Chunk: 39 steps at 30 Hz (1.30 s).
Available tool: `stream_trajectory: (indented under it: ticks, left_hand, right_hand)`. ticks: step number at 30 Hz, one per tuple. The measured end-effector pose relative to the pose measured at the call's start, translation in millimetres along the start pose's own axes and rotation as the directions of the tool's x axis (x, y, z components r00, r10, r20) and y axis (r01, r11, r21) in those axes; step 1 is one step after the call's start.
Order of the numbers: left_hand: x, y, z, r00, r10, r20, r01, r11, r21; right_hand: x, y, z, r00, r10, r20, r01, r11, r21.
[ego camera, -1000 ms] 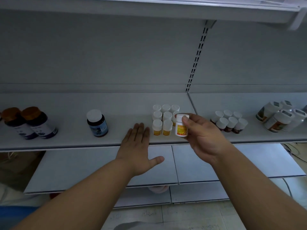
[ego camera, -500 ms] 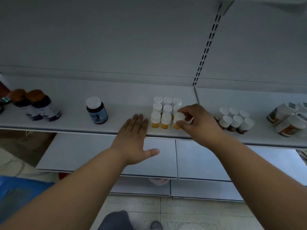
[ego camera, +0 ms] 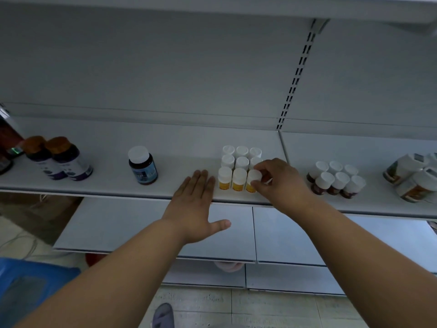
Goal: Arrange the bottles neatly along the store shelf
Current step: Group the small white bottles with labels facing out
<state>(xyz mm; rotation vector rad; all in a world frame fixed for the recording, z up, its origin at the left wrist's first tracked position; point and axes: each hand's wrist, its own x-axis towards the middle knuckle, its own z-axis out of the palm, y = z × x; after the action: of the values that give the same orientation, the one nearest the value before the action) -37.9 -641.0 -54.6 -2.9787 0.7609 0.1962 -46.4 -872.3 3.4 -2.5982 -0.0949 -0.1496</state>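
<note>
head view, nearest first: the left hand [ego camera: 196, 209] lies flat, fingers straight and together, palm down over the front lip of the shelf [ego camera: 99, 185], holding nothing; its fingertips stop just left of the small white-capped bottles [ego camera: 238, 166], close to the front-left one but whether they touch it i cannot tell

a little farther in, the right hand [ego camera: 281, 183] has its fingers curled round the front-right bottle [ego camera: 252, 183], thumb and forefinger pinching it at the cap and upper body; this bottle stands upright on the shelf, long axis vertical, at the near right corner of the block, touching or all but touching its neighbour on the left

the relation that matters: the bottle sits inside the right fingers, with the rest of the block to their left and beyond them, so i judge any last nudge goes leftward and slightly away, toward the flat left hand, which looks placed to act as a stop

farther right of those fingers, well apart, stands a cluster of dark bottles [ego camera: 335, 179]; left of the left hand, apart, a lone blue-labelled bottle [ego camera: 143, 165]
</note>
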Motion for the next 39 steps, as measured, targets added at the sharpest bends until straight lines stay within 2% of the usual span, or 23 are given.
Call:
stream_trajectory:
  ticks: [3, 6, 10, 18, 22, 29, 33, 36, 38, 39]
  left_hand:
    - [0.0, -0.1, -0.2, 1.000, 0.003, -0.003, -0.003, 1.000, -0.005]
    - [0.2, -0.3, -1.0, 1.000, 0.002, 0.002, -0.002, 1.000, -0.018]
    - [-0.7, -0.1, -3.8, 1.000, 0.001, 0.022, -0.001, 1.000, -0.030]
    - [-1.8, 0.4, -5.6, 0.999, -0.001, 0.049, 0.003, 0.999, -0.042]
    - [-2.3, 0.5, -6.8, 0.999, -0.001, 0.044, 0.003, 0.999, -0.051]
    - [-2.2, 0.2, -6.1, 0.999, -0.002, 0.044, 0.004, 0.999, -0.052]
    - [-2.7, 1.5, -7.5, 0.999, -0.007, 0.045, 0.009, 0.999, -0.045]
    - [-1.8, 1.8, -6.2, 0.999, -0.010, 0.038, 0.012, 0.999, -0.050]
    - [-2.1, 1.9, -6.2, 0.999, -0.008, 0.031, 0.009, 0.999, -0.048]
    - [-2.6, 1.8, -6.7, 1.000, -0.005, 0.029, 0.007, 0.999, -0.048]
  right_hand:
    - [-2.2, 0.6, -1.8, 0.997, -0.012, -0.071, 0.012, 1.000, -0.009]
    - [1.6, -5.9, -8.9, 0.986, -0.088, -0.143, 0.085, 0.996, -0.031]
    - [29.8, -28.9, -12.1, 0.982, -0.190, 0.005, 0.190, 0.976, -0.107]
    - [75.6, -55.5, -10.1, 0.940, -0.138, 0.311, 0.231, 0.929, -0.288]
    - [81.7, -58.6, -12.6, 0.919, -0.158, 0.362, 0.283, 0.902, -0.325]
    - [86.2, -62.0, -11.5, 0.925, -0.175, 0.338, 0.294, 0.893, -0.341]
    - [80.5, -56.7, -23.0, 0.959, -0.219, 0.180, 0.251, 0.952, -0.178]
    - [64.4, -64.3, -38.1, 0.991, -0.123, 0.051, 0.115, 0.984, 0.133]
    - [51.5, -67.7, -41.5, 0.996, -0.006, 0.089, -0.033, 0.899, 0.436]
    - [44.9, -68.0, -40.9, 0.991, 0.021, 0.132, -0.096, 0.799, 0.594]
